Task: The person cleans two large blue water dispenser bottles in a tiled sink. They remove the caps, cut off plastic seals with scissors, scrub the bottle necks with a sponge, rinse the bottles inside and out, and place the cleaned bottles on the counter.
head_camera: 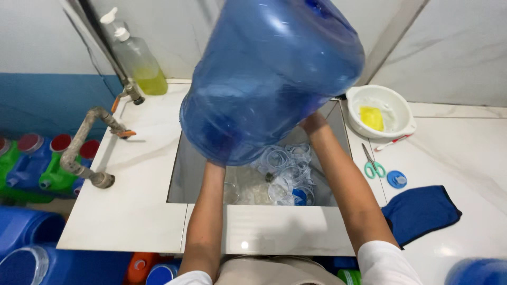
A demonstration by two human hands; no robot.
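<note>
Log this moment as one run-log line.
hands: left and right both hold water jug | jug: tilted above sink | counter: scissors, blue cloth

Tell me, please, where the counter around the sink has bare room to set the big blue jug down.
Bare patches: the counter left of the sink, below the taps, and the strip before it. Crowded: right side, with white basin, scissors, blue cap, dark cloth.
</note>
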